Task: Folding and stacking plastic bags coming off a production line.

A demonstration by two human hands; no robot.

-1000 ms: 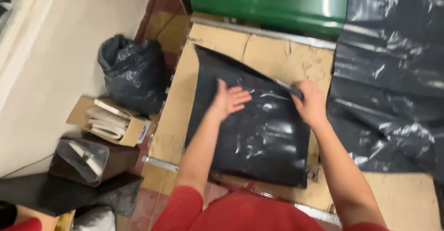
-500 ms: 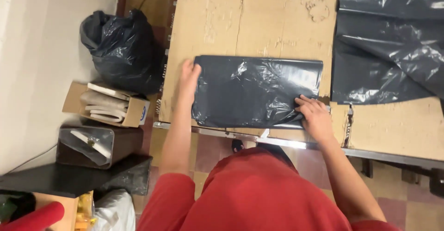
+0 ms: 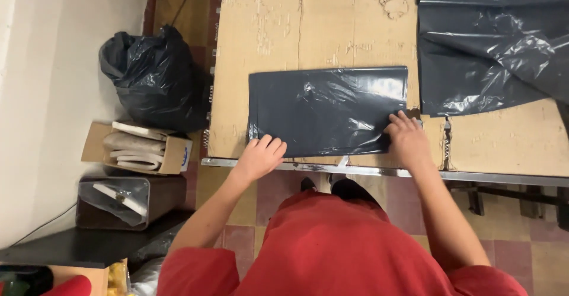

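Folded dark plastic bag [image 3: 328, 111] lies flat on cardboard-covered table [image 3: 308, 29], near its front edge. L hand [image 3: 261, 157] w/ fingers curled on bag's lower-left corner, pinching the edge. R hand [image 3: 406, 139] pressed flat on lower-right corner, fingers spread.

Loose black plastic sheets [image 3: 492, 41] at table's right, cut off by frame. Bare cardboard above the bag. Floor at left: full black sack [image 3: 151, 77], open brown carton [image 3: 136, 148] w/ pale folded stuff, contents hard to make out.
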